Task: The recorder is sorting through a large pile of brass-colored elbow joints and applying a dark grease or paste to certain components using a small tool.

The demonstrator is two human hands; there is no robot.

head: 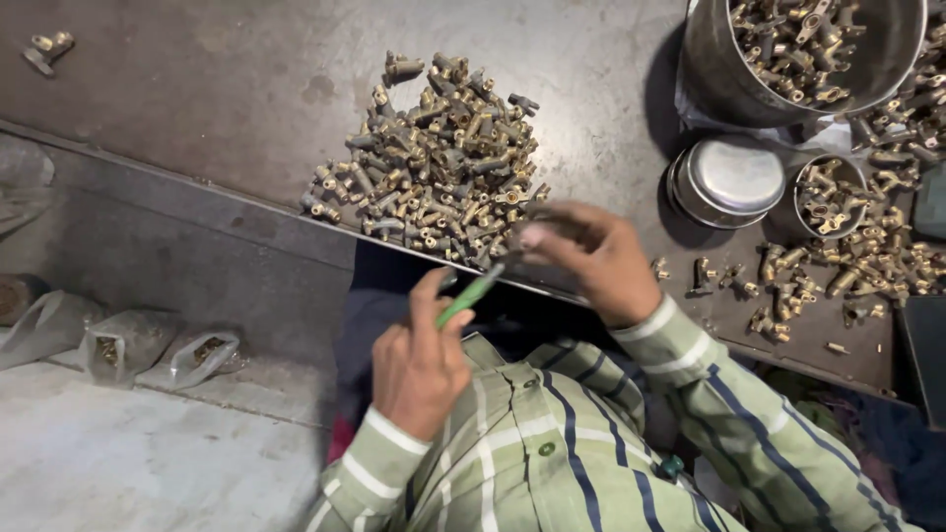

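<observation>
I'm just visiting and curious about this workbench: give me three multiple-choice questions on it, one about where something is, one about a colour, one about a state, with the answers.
1. Where does the big pile of brass fittings lie?
A. On the floor
B. On the dark metal table, near its front edge
C. Inside a plastic bag

2. What colour is the handle of the tool in the left hand?
A. Green
B. Red
C. Yellow

3. How does the small steel bowl beside the large steel pot stand?
A. Upright and full of fittings
B. On its side
C. Upside down

Answers:
1 B, the heap sits on the tabletop just behind the edge.
2 A, a bright green handle shows between the fingers.
3 C, its flat base faces up and nothing lies in it.

The right hand pinches something small at the tool's tip.
</observation>
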